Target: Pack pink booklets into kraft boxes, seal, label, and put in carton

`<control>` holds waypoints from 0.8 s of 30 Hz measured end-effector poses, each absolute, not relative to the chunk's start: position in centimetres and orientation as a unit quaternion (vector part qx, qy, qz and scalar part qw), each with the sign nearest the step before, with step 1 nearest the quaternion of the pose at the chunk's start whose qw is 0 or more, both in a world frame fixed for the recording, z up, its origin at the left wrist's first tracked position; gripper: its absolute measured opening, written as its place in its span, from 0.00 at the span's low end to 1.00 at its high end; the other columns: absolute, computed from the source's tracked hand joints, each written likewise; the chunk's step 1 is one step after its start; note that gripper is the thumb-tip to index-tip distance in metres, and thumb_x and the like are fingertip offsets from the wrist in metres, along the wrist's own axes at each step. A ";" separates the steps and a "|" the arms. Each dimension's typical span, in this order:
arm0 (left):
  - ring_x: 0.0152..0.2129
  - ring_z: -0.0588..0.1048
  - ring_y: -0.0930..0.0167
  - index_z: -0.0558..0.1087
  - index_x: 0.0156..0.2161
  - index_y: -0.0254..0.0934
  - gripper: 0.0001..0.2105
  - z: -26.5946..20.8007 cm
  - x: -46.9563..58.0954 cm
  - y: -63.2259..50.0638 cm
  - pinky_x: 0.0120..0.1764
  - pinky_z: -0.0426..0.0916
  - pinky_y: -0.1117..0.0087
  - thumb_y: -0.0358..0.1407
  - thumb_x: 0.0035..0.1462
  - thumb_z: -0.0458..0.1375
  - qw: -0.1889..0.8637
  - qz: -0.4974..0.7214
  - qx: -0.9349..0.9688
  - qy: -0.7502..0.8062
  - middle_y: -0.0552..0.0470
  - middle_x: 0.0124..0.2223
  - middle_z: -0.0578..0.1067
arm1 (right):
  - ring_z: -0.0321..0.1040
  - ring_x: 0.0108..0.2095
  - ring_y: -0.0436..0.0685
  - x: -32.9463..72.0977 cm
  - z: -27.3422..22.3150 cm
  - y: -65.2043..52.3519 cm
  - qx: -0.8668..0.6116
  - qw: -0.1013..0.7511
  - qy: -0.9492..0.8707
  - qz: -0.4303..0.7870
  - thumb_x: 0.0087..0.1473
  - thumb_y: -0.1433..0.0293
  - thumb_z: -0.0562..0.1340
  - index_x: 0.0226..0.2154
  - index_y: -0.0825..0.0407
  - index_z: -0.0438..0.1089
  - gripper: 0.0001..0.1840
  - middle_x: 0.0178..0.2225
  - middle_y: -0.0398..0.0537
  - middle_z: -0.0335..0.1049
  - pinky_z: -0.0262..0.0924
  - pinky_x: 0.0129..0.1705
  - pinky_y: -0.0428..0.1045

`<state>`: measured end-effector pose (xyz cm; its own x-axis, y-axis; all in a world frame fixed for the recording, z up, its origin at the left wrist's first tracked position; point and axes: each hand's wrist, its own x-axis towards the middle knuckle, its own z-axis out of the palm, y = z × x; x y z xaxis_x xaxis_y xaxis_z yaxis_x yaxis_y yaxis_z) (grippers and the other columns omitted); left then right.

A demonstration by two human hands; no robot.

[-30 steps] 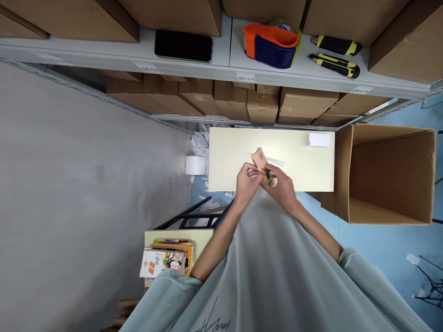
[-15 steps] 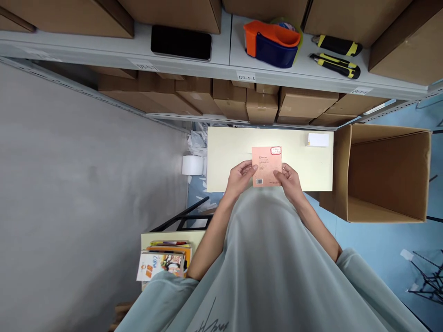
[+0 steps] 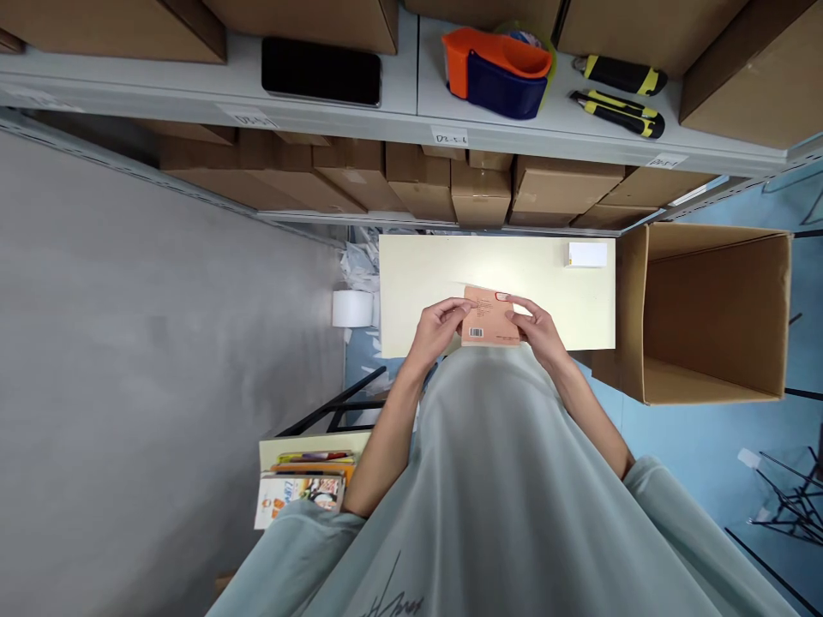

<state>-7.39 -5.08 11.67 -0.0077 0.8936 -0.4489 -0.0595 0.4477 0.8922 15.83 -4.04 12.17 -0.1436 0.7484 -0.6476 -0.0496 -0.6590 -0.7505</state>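
Note:
A small pink book [image 3: 489, 319] with a barcode, lines of print and a red-outlined label faces up between my hands, close to my shirt. Its right edge is gripped by my right hand [image 3: 538, 327], thumb on the cover and index finger stretched over the top corner by the label. At the left edge, my left hand [image 3: 437, 330] is closed, thumb and index finger pinched together against the cover. Underneath lies the pale yellow table [image 3: 424, 266], with a small white box [image 3: 586, 254] near its far right corner.
An open cardboard box [image 3: 713, 317] stands right of the table. Above, a shelf holds a phone [image 3: 321, 72], an orange and blue tape dispenser [image 3: 498, 73], two utility knives [image 3: 621, 94] and cartons. Left are a white roll [image 3: 351, 308] and stacked books [image 3: 299, 499].
The book has tilted and its top edge is lower in view. My right index finger has moved up onto its top corner, partly covering the label. My left fingers have shifted onto the cover.

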 end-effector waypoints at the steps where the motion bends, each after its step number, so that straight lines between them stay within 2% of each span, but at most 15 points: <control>1: 0.29 0.76 0.68 0.85 0.40 0.38 0.17 11.7 -7.4 -5.1 0.33 0.72 0.68 0.50 0.60 0.66 0.619 0.390 0.345 0.588 0.50 0.34 0.82 | 0.71 0.24 0.52 15.9 12.0 -4.0 -0.591 0.288 -0.290 0.695 0.49 0.48 0.76 0.49 0.48 0.80 0.30 0.27 0.39 0.80 0.69 0.29 0.49; 4: 0.28 0.79 0.68 0.84 0.41 0.37 0.19 11.3 -7.7 -5.2 0.32 0.72 0.67 0.52 0.60 0.65 0.662 0.385 0.319 0.559 0.47 0.36 0.83 | 0.76 0.25 0.54 16.1 11.8 -4.0 -0.589 0.293 -0.273 0.702 0.54 0.46 0.73 0.37 0.49 0.79 0.23 0.35 0.48 0.85 0.73 0.31 0.51; 6: 0.27 0.79 0.68 0.84 0.42 0.37 0.21 10.7 -7.9 -5.4 0.31 0.72 0.67 0.54 0.58 0.68 0.674 0.377 0.317 0.551 0.46 0.36 0.84 | 0.79 0.27 0.57 16.3 11.8 -3.9 -0.578 0.290 -0.270 0.713 0.55 0.45 0.72 0.35 0.49 0.77 0.24 0.39 0.53 0.87 0.75 0.32 0.52; 9: 0.24 0.78 0.68 0.84 0.43 0.36 0.24 9.8 -8.0 -5.6 0.29 0.69 0.67 0.57 0.55 0.72 0.664 0.363 0.321 0.569 0.47 0.31 0.82 | 0.81 0.29 0.58 16.4 12.0 -3.8 -0.566 0.270 -0.286 0.724 0.53 0.41 0.74 0.35 0.49 0.76 0.28 0.41 0.57 0.88 0.75 0.33 0.52; 17: 0.20 0.76 0.70 0.81 0.36 0.37 0.27 9.7 -8.1 -6.2 0.26 0.66 0.68 0.62 0.53 0.72 0.653 0.364 0.299 0.593 0.50 0.27 0.80 | 0.78 0.26 0.55 15.9 12.5 -4.3 -0.563 0.247 -0.323 0.719 0.46 0.33 0.75 0.31 0.50 0.78 0.37 0.33 0.54 0.87 0.71 0.30 0.48; 21: 0.26 0.81 0.68 0.80 0.37 0.36 0.30 10.5 -8.0 -6.3 0.30 0.72 0.69 0.65 0.56 0.69 0.644 0.369 0.307 0.595 0.46 0.32 0.84 | 0.78 0.27 0.53 15.8 12.7 -4.3 -0.562 0.253 -0.326 0.717 0.47 0.33 0.75 0.35 0.49 0.76 0.37 0.39 0.55 0.88 0.72 0.32 0.48; 24: 0.30 0.85 0.63 0.80 0.41 0.34 0.35 10.9 -8.0 -6.3 0.33 0.76 0.68 0.70 0.59 0.63 0.642 0.375 0.296 0.599 0.38 0.37 0.87 | 0.78 0.27 0.55 15.8 12.8 -4.3 -0.565 0.262 -0.321 0.714 0.53 0.31 0.70 0.38 0.48 0.74 0.38 0.43 0.57 0.88 0.73 0.32 0.50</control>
<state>-7.96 -6.27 10.88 -0.0002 0.8371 -0.5470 -0.1267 0.5426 0.8304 15.78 -4.31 12.81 -0.2243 0.7367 -0.6380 -0.0119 -0.6567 -0.7541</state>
